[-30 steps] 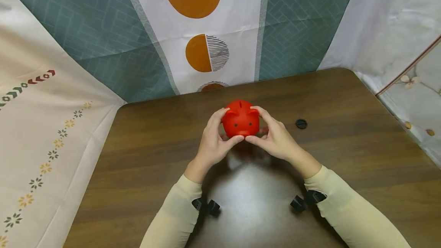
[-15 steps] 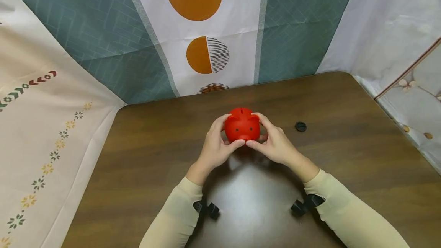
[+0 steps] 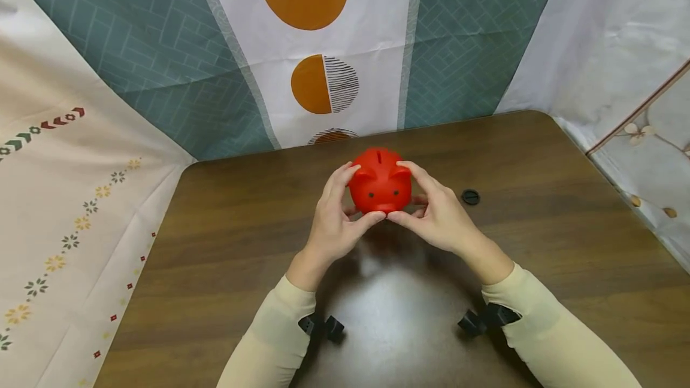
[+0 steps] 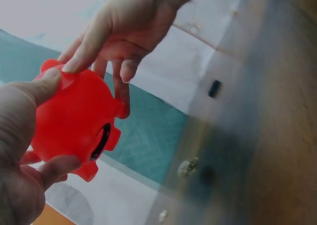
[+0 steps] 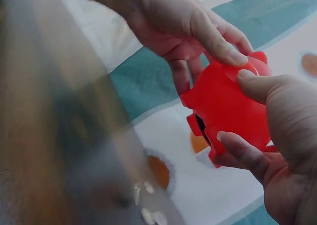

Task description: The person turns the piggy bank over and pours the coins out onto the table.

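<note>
Both hands hold a red piggy bank (image 3: 380, 183) up off the table, its snout towards the head camera and the coin slot on top. My left hand (image 3: 333, 220) grips its left side, thumb by the snout and fingers at the ear. On the other side my right hand (image 3: 439, 214) grips it the same way, the two thumbs almost meeting. The underside shows a dark round opening (image 4: 100, 141) in the left wrist view. Below it are small shiny silvery pieces (image 4: 187, 168), blurred, like coins; the right wrist view also shows such pieces (image 5: 154, 216).
A round black plug (image 3: 471, 197) lies on the brown wooden table (image 3: 226, 268), right of the hands. Patterned cloth (image 3: 458, 47) hangs behind the table's back edge, with pale cloths (image 3: 97, 220) at the sides. Each wrist carries a small black camera (image 3: 326, 326).
The piggy bank dipped slightly, then rose closer to the head camera, both hands moving with it. The grip stays the same and the black plug has not moved.
</note>
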Available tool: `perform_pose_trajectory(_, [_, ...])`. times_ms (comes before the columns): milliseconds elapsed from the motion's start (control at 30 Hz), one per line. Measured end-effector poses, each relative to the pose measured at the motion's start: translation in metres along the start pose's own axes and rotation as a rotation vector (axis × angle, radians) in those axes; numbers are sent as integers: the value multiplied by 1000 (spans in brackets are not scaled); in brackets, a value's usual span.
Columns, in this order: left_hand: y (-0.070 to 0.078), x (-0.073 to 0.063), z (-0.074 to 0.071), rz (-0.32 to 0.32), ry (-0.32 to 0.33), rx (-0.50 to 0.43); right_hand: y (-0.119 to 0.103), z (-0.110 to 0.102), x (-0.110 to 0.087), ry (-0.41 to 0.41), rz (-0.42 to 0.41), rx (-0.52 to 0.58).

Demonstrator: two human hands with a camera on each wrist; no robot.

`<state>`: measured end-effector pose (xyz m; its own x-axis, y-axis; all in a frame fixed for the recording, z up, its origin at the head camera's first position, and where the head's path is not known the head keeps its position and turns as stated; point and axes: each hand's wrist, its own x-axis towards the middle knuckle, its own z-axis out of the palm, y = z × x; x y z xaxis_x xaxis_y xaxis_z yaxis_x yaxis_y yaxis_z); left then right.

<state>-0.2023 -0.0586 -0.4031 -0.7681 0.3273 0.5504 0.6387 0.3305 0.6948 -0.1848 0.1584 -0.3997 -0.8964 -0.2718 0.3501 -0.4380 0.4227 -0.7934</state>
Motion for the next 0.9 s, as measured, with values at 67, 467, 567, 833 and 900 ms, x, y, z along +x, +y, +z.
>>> perform_pose_trajectory(67, [7, 1, -3, 39, 17, -13, -6, -3, -1, 16, -32, 0])
perform_pose_trajectory(467, [14, 3, -10, 119, 62, -49, -13, -8, -1, 54, -141, 60])
perform_pose_trajectory(567, [15, 2, -12, 101, 49, -52, -14, -6, -3, 57, -94, 70])
perform_pose_trajectory(833, [18, -4, -24, 29, 22, -29, -13, 12, -1, 73, -51, 62])
perform_pose_trajectory(900, [23, -7, -30, 8, 14, -20, -11, 20, 1, 68, -59, 48])
